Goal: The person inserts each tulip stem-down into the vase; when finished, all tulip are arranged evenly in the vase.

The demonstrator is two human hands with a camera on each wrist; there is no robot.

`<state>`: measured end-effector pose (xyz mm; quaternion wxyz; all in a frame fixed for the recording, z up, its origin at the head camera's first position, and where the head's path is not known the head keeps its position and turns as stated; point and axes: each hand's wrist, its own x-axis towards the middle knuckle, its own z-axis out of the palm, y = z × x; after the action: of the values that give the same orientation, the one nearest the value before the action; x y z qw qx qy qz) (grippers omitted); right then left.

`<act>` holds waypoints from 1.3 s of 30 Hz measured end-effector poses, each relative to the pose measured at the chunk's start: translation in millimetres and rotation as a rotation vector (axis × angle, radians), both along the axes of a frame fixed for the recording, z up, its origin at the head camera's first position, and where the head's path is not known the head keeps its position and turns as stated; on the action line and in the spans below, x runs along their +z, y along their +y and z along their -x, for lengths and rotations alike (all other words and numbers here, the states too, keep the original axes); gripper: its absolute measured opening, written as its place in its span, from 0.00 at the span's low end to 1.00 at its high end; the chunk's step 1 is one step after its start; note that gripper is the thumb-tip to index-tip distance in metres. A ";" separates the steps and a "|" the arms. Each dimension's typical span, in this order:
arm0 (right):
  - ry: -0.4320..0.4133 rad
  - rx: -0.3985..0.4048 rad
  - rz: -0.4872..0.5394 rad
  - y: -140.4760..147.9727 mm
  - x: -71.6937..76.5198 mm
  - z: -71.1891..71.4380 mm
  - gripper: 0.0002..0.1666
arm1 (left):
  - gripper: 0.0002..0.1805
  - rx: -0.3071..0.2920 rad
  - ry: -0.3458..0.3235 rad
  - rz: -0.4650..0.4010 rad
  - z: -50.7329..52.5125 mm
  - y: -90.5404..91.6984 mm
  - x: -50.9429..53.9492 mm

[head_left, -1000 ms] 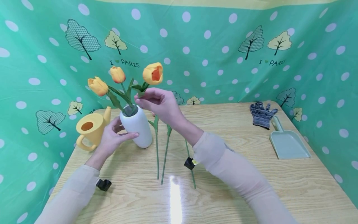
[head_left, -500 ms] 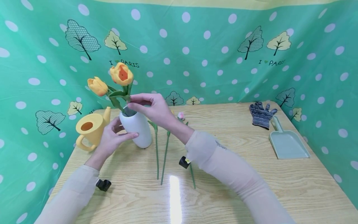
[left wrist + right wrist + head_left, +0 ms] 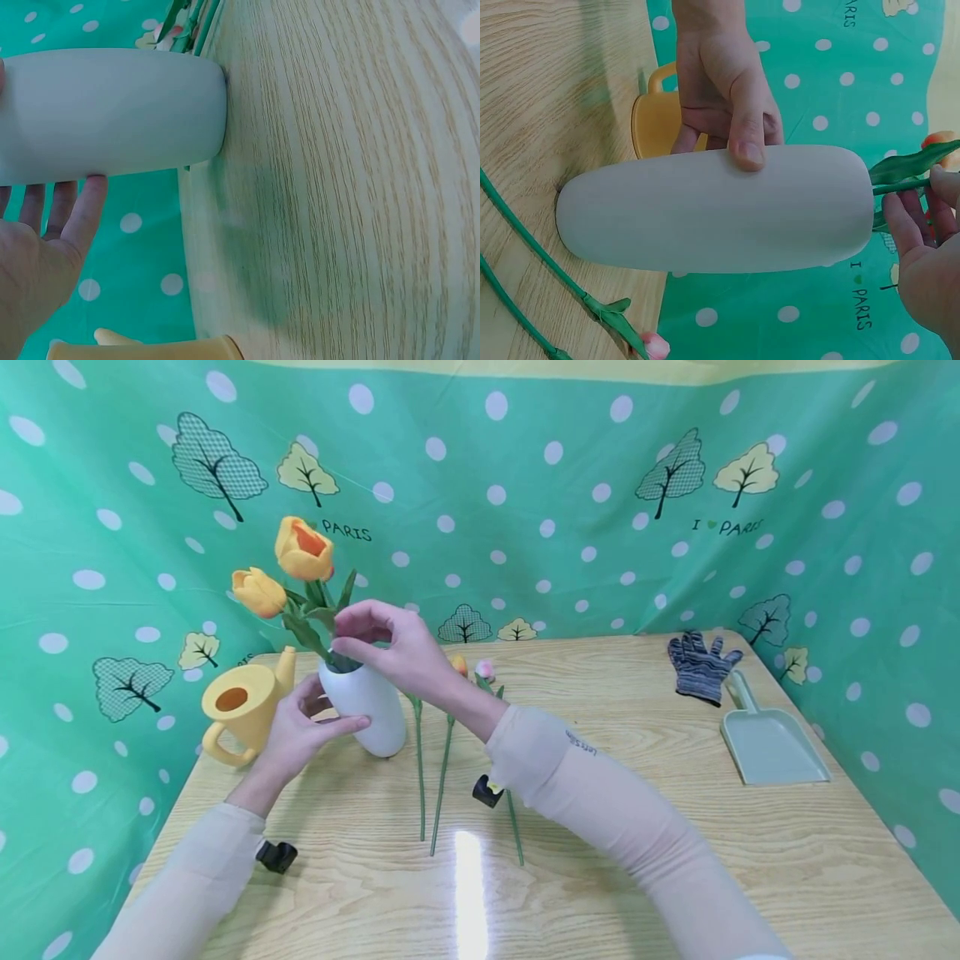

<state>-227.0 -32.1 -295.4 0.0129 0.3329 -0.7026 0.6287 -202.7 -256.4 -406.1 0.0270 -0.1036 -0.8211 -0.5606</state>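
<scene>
My left hand (image 3: 303, 727) holds the side of a white vase (image 3: 366, 710), thumb on the near side; in the left wrist view its fingers (image 3: 84, 210) touch the vase wall. At the vase mouth my right hand (image 3: 401, 647) pinches the green stem (image 3: 901, 185) of a yellow-orange tulip (image 3: 303, 550), whose stem enters the vase. Another yellow tulip (image 3: 258, 592) leans out to the left. A further bloom is mostly hidden behind the pinched tulip. The lower stems are hidden inside the vase.
A yellow watering can (image 3: 247, 702) stands left of the vase. Several flowers lie on the wooden table (image 3: 600, 885) to its right, including a pink one (image 3: 485, 671). Farther right are a striped glove (image 3: 701, 668) and a pale green dustpan (image 3: 772, 747).
My right hand has moved left and slightly down to the vase mouth with the tulip, whose bloom now stands over the other stems. My left hand has stayed on the vase.
</scene>
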 end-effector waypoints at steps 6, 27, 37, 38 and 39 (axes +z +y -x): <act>-0.038 0.007 -0.022 -1.3 0.5 -0.5 0.15 | 0.40 0.002 -0.005 0.010 -1.5 1.4 2.8; 0.024 0.046 -0.088 -9.1 -3.2 6.6 0.14 | 0.39 0.009 -0.008 0.014 0.6 1.2 3.5; 0.019 0.036 -0.123 -8.9 -4.1 6.1 0.19 | 0.36 0.010 -0.035 0.004 -15.4 13.9 27.0; 0.012 0.035 -0.118 -8.6 -4.4 5.9 0.19 | 0.36 0.012 -0.037 0.004 -15.9 14.2 27.6; 0.005 0.035 -0.117 -8.6 -4.7 5.9 0.19 | 0.36 0.013 -0.036 0.005 -15.9 14.2 27.5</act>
<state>-232.9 -40.7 -300.1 -0.0158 0.3467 -0.7322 0.5861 -186.8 -242.2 -378.6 0.0156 -0.0884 -0.8234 -0.5603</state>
